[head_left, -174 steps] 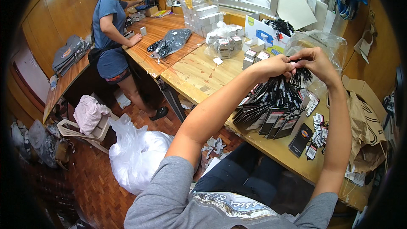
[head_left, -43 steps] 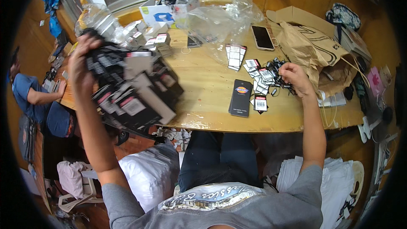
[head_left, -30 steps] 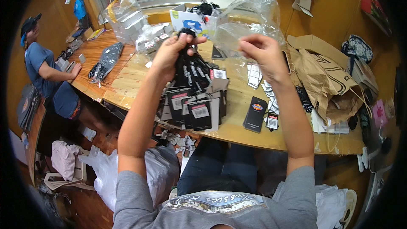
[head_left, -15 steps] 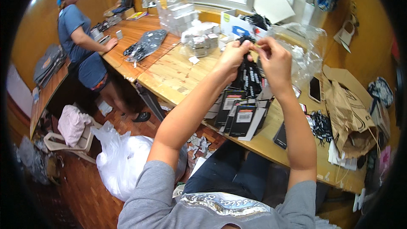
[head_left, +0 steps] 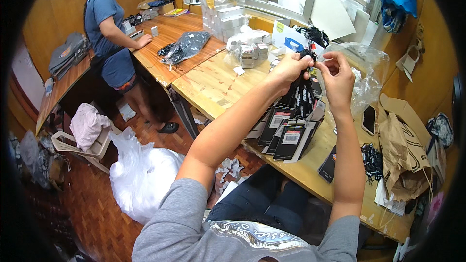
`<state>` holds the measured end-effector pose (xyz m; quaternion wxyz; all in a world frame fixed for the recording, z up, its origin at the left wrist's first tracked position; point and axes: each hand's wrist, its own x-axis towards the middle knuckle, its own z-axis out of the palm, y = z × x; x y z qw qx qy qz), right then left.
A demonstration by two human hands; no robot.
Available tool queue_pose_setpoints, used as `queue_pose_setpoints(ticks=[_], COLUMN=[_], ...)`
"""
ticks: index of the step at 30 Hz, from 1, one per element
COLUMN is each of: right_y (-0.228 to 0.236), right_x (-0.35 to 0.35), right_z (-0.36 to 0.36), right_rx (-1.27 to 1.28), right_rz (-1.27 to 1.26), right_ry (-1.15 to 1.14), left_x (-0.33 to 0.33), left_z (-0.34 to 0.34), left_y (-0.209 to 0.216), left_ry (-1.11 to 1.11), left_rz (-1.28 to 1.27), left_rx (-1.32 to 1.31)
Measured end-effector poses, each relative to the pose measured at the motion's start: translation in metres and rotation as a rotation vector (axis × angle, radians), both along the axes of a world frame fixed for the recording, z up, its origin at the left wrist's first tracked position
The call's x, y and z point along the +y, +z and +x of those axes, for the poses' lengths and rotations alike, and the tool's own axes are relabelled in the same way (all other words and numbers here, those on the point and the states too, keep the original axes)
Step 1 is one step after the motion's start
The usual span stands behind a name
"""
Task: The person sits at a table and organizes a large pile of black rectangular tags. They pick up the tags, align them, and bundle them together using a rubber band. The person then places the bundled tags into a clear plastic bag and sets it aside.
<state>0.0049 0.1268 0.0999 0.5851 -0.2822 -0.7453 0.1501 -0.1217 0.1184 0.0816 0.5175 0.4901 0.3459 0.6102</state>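
The left hand (head_left: 293, 71) is gripping the upper, corded end of a bundle of black hang tags (head_left: 290, 143), its fingers closing around the gathered cords. The right hand (head_left: 337, 81) is meeting the bundle's top just beside the left hand, its fingers curling inward with thumb and forefinger drawn close together; whether they are pinching a strand cannot be told. The bundle is hanging below the left hand, over the front part of the wooden table (head_left: 206, 85), and its cards are fanning out with white label faces showing. To the right of the bundle, a dark tag (head_left: 328, 165) is lying near the table's front edge, partly hidden by the right forearm. Farther right, a heap of black cords (head_left: 372, 161) is lying beside a brown paper bag (head_left: 404, 150), and a phone (head_left: 369, 119) is resting near that bag. Behind the hands, a clear plastic bag (head_left: 371, 70) is standing crumpled beside a white box (head_left: 280, 33). At the left, a co-worker (head_left: 107, 26) is standing at the adjoining table section (head_left: 162, 75), resting a hand (head_left: 144, 40) on it.
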Motion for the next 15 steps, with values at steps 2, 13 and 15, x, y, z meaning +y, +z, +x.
queue_pose_setpoints(ticks=[2, 13, 15], right_y=[0.000, -0.016, -0.014], right_x=[-0.004, 0.009, 0.008], right_z=[-0.002, 0.017, 0.022], right_rx=[-0.013, -0.397, -0.240], right_rz=[0.001, 0.311, -0.126], right_ry=[-0.016, -0.387, -0.169], left_x=[0.002, 0.001, 0.002], left_z=[0.002, 0.001, 0.002], left_y=[-0.003, 0.003, 0.000], left_ry=[0.009, 0.006, -0.007], left_rz=[0.017, 0.022, 0.029], left_rx=[0.033, 0.009, 0.024])
